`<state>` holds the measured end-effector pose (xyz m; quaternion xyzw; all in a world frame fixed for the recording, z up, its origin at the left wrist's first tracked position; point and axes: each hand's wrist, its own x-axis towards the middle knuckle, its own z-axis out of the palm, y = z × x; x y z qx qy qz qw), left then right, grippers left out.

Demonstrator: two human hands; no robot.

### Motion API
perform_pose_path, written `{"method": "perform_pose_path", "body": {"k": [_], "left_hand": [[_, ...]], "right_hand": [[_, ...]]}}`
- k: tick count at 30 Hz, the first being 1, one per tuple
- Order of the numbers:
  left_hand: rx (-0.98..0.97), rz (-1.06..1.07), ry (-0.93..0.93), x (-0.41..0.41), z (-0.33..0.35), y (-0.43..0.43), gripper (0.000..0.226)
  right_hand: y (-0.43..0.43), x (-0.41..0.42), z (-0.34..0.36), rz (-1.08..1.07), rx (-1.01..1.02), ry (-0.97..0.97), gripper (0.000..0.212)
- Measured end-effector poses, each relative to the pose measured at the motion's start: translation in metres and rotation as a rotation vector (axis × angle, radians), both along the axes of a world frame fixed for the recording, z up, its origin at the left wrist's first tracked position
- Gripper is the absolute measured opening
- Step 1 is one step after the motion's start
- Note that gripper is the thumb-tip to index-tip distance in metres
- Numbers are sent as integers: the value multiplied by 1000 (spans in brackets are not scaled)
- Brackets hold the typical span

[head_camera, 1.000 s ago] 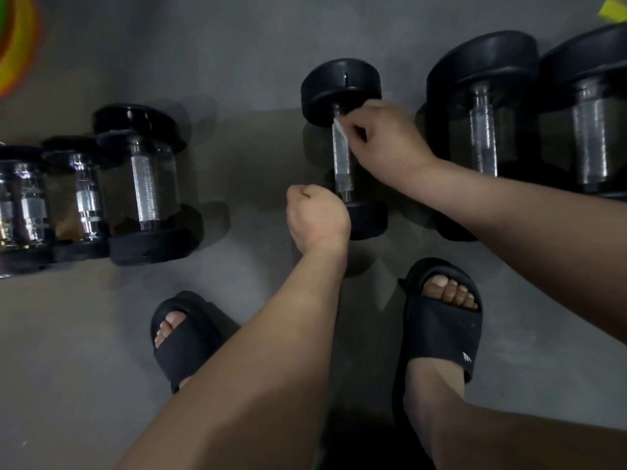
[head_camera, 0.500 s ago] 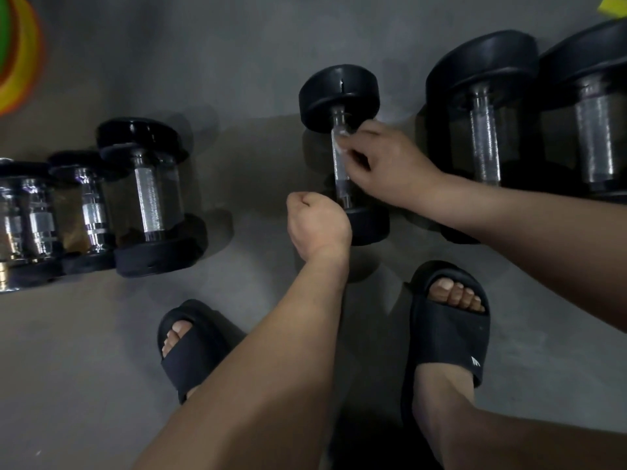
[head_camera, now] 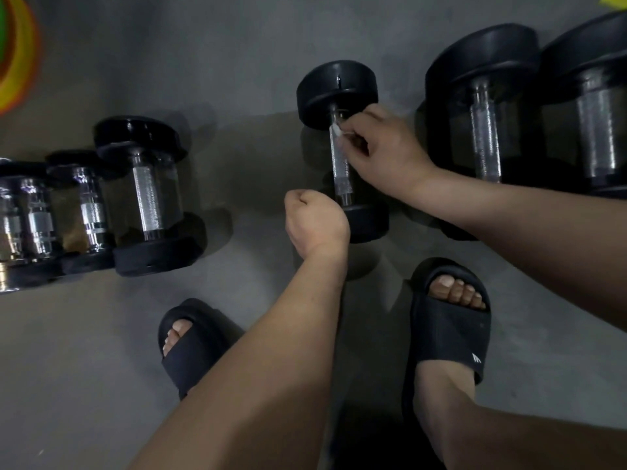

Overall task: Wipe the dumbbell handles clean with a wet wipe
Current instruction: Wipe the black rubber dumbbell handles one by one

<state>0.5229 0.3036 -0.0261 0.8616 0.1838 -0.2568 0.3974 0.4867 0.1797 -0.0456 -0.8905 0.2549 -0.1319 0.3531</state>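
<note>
Right hand [head_camera: 383, 150] pinches the wet wipe [head_camera: 337, 127] against the top of the middle dumbbell's [head_camera: 339, 93] handle [head_camera: 340, 167], on the floor [head_camera: 237, 62]. Left hand [head_camera: 315, 225] is a fist beside its near head, nothing visible in it. My read: mid-wipe, handle's lower stretch still to do; can't tell whether the other dumbbells [head_camera: 149, 198] are done.

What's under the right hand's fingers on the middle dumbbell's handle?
A white wet wipe shows where the right hand pinches it against the top of the middle dumbbell handle. The fingers cover the rest of the wipe, so its size and fold are hidden.
</note>
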Motion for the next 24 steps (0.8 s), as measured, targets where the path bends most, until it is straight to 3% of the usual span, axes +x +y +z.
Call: {"method": "perform_pose_path", "body": {"k": [6,12,16,21,24], "left_hand": [[-4,-8,2,0,0,2,28],[-38,15,-3,7,-5,7,27],[-42,13,-2,6,-4,7,27],[-35,17,3,7,-4,7,26],[-40,17,1,6,-5,6,26]], "right_hand": [[-5,1,0,12,25,-16,22],[-7,-12,7,378,-13,5,19],[-20,6,14,196,-18,40,23],[-10,-8,12,331,-25,49,27],[-16,4,14,247,4,57,26]]}}
